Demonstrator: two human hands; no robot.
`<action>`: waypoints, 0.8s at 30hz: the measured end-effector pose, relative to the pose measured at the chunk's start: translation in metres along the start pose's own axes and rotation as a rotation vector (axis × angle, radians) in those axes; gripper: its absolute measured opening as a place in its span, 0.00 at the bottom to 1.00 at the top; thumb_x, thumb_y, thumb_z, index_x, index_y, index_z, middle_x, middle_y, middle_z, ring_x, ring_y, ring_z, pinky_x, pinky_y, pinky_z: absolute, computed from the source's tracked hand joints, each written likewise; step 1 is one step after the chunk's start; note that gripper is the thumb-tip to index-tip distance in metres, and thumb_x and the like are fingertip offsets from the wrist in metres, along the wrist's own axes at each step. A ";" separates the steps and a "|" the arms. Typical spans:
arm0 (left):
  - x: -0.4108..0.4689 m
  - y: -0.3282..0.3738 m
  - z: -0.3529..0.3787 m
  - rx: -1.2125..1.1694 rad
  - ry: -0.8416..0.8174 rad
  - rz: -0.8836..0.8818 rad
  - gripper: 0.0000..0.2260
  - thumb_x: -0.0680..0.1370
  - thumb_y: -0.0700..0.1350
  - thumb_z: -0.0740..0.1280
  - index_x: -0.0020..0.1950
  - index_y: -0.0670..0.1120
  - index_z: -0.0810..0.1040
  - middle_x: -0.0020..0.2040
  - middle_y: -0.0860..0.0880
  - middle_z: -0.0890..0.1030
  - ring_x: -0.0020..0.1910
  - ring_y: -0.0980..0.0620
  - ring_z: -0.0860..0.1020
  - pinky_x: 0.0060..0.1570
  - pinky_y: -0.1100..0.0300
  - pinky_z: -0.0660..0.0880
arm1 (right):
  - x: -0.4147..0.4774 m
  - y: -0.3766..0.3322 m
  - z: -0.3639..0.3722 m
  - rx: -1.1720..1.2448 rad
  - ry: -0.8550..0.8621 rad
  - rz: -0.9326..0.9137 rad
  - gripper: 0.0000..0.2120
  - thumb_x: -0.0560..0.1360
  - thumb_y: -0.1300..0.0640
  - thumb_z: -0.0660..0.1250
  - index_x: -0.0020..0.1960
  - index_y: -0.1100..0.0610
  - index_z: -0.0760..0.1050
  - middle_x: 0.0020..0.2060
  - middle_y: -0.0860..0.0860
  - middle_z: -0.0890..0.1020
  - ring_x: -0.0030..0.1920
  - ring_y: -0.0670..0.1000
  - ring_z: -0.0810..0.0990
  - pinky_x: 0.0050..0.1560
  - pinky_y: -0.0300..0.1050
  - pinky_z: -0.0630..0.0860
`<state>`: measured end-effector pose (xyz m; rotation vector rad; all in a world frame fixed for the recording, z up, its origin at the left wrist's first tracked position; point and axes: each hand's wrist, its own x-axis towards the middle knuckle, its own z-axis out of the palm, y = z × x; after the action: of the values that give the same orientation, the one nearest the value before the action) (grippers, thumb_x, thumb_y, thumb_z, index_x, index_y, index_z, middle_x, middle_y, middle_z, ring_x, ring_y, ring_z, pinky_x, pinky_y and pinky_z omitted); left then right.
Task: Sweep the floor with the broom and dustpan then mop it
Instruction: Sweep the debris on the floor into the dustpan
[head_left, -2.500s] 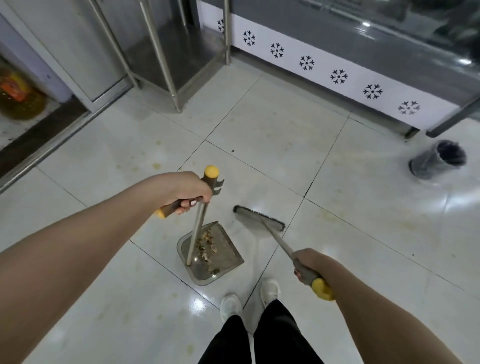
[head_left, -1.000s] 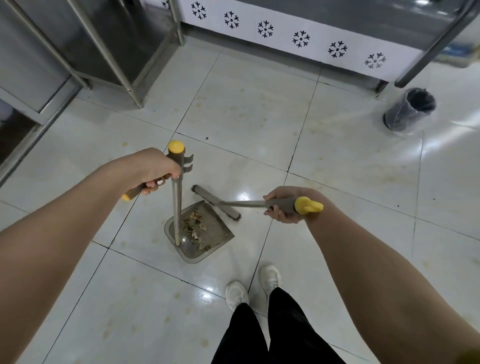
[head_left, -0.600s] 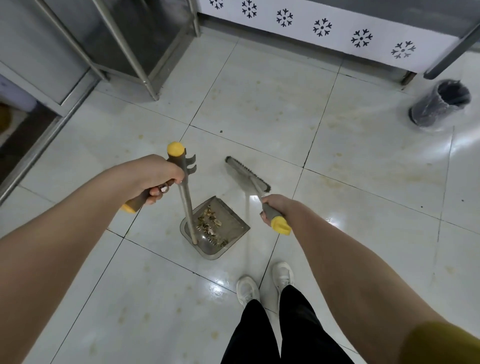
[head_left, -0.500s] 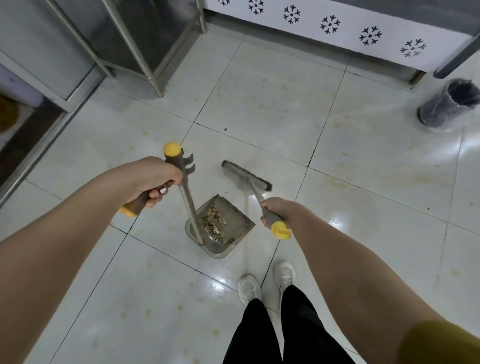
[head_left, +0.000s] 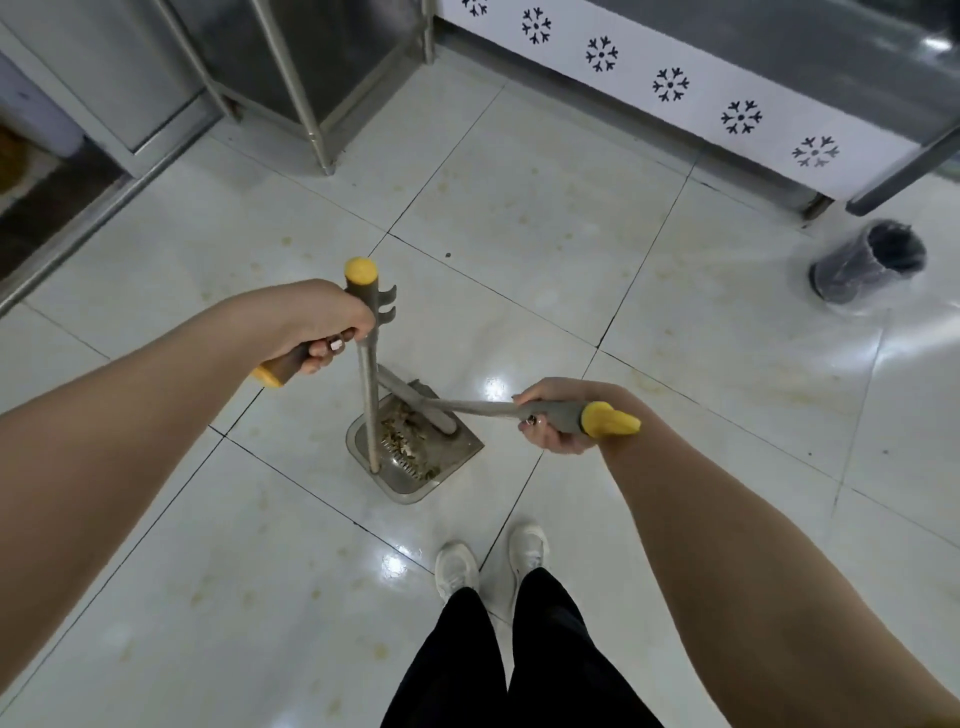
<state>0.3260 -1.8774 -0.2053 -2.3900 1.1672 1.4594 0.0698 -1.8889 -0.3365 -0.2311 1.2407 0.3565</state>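
Note:
A grey dustpan (head_left: 415, 470) stands on the white tiled floor just ahead of my feet, with brown scraps lying in its tray. Its upright metal pole carries a grey side handle with yellow ends, and my left hand (head_left: 323, 322) grips that handle. My right hand (head_left: 553, 415) grips the grey, yellow-tipped handle of the broom (head_left: 470, 405). The broom's shaft lies nearly level, pointing left, and its head rests at the dustpan's mouth, behind the pole.
A black-lined bin (head_left: 872, 267) stands on the floor at the right. Steel table legs (head_left: 296, 88) and a metal cabinet stand at the back left. A white skirting with black snowflake marks (head_left: 670, 85) runs along the back. My white shoes (head_left: 491, 564) are below the dustpan.
The broom head has swept back from the tile ahead into the dustpan's mouth. My right hand moved right and turned the handle level. My left hand kept hold of the dustpan handle.

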 end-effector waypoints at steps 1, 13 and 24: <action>0.000 0.001 0.001 0.000 -0.006 0.015 0.13 0.74 0.39 0.59 0.31 0.43 0.62 0.21 0.47 0.62 0.19 0.50 0.60 0.24 0.65 0.58 | -0.010 -0.005 -0.006 0.005 0.018 0.000 0.17 0.79 0.49 0.59 0.39 0.61 0.69 0.22 0.51 0.73 0.16 0.44 0.73 0.16 0.32 0.69; 0.002 -0.017 0.001 -0.022 0.005 -0.021 0.12 0.74 0.39 0.59 0.31 0.44 0.62 0.22 0.48 0.62 0.20 0.51 0.60 0.24 0.65 0.57 | 0.051 0.015 0.027 0.100 0.207 -0.216 0.08 0.78 0.58 0.60 0.42 0.59 0.66 0.36 0.53 0.69 0.14 0.47 0.72 0.19 0.32 0.70; -0.004 -0.036 0.004 -0.036 -0.004 -0.039 0.13 0.76 0.39 0.58 0.31 0.44 0.62 0.22 0.48 0.63 0.17 0.54 0.60 0.23 0.66 0.57 | -0.002 0.025 0.007 0.160 -0.099 -0.007 0.19 0.79 0.50 0.58 0.34 0.61 0.68 0.22 0.50 0.72 0.17 0.44 0.73 0.17 0.32 0.70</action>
<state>0.3462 -1.8482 -0.2145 -2.4174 1.0962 1.4856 0.0658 -1.8639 -0.3317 -0.0797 1.1643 0.2585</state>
